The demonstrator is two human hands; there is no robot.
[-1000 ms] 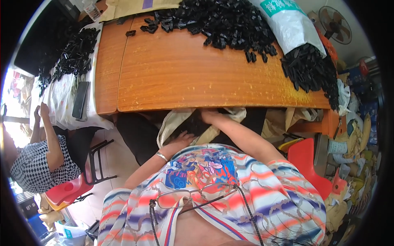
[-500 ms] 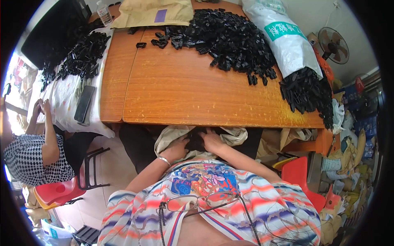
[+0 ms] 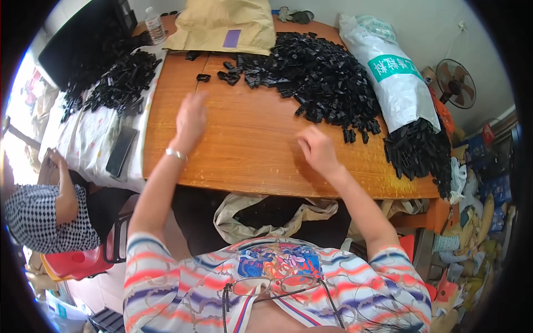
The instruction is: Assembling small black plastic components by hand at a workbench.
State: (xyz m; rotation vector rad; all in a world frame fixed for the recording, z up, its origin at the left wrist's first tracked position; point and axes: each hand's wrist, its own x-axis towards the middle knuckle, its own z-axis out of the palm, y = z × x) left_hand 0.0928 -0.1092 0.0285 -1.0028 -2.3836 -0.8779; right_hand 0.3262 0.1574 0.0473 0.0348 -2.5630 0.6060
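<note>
- At 1 o'clock from centre of the bench (image 3: 244, 158) (12 = away from wearer): pile of small black parts (image 3: 316, 72), probably heaped there so both hands can reach it.
- 2 o'clock: white sack (image 3: 383, 44) on its side, mouth toward 5, black strips (image 3: 416, 150) at the opening. Likely laid down so they slide out.
- 6 o'clock, below bench edge: pale cloth sack (image 3: 226, 219) at the lap, mouth spread, probably so it gapes without being held. Dark inside, can't tell contents.
- 10 o'clock: lone black part (image 3: 204, 78), apart from pile. Tan paper bag (image 3: 216, 25) at 11.
- Left hand (image 3: 192, 119) at 9: forearm rises from 7, fingers toward 12, nearest lone black part, not touching. Blurred, can't tell grip.
- Right hand (image 3: 318, 149) at 4: forearm slants in from 5, fingers look bent toward 10, near pile edge. Palm hidden, can't tell if gripping.
</note>
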